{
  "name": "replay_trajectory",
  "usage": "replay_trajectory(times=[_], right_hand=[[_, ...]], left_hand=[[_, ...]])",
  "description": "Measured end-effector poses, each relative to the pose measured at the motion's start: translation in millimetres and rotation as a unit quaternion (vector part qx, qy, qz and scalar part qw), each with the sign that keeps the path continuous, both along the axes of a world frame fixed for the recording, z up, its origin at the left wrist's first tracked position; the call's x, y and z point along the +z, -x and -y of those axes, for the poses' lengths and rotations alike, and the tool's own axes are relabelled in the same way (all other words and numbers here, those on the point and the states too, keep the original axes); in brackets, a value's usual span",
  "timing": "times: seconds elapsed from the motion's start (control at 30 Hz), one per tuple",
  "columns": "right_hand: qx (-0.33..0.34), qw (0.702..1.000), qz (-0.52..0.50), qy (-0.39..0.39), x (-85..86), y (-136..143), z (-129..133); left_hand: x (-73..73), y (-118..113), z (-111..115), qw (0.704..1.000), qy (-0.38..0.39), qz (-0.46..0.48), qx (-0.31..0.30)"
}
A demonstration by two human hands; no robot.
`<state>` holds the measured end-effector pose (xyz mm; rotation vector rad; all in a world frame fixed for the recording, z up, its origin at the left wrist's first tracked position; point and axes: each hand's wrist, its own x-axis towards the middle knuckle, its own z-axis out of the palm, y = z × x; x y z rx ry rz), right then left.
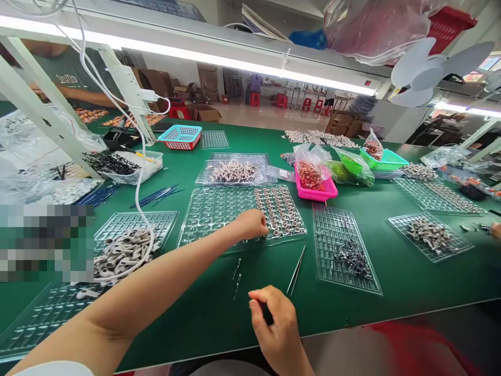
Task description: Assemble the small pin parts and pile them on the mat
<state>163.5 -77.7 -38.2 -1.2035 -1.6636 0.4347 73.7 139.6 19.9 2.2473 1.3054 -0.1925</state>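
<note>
My left hand (252, 224) reaches over the clear compartment tray (215, 209), fingers closed at its front edge; what they hold, if anything, is hidden. Small round parts (278, 203) fill the tray's right-hand columns. Near the table's front edge, my right hand (276, 321) has its thumb and forefinger curled together, and I cannot make out anything between them. Metal tweezers (296, 271) lie just beyond it. Two small parts with thin wire leads (238, 282) lie to its left. On another clear tray (324, 235) is a heap of dark wired parts (352, 258).
Pale earbud-like shells (125, 250) are heaped at left, with more shells (233, 171) behind the main tray. A pink basket (317, 193) holds reddish parts in a bag. A white cable (139, 183) hangs across the left side. Another person's hand (496, 231) shows at far right.
</note>
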Motion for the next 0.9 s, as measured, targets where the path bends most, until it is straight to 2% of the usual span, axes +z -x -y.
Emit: replay_trajectory(times=[0.27,0.5,0.63,0.73,0.83,0.9], right_hand=[[-0.009,1.0,0.016,0.024,0.9,1.0,1.6],[-0.019,0.999,0.031,0.023,-0.5,1.2,0.3],[-0.005,0.999,0.021,0.037,0.8,-1.8,0.8],[0.002,0.999,0.017,0.05,4.3,-6.3,0.7],[0.014,0.997,0.059,0.043,9.5,-8.9,-5.5],[0.03,0.992,0.12,0.035,13.1,-6.8,-14.0]], left_hand=[[-3.1,-4.0,9.4,0.998,-0.007,0.019,0.062],[3.4,-4.5,15.2,0.992,-0.032,0.087,0.085],[18.6,17.2,27.3,0.981,-0.057,0.163,0.085],[30.3,46.0,51.3,0.972,-0.055,0.21,0.091],[33.9,75.8,84.9,0.965,-0.016,0.242,0.101],[30.6,90.8,105.2,0.943,0.045,0.304,0.128]])
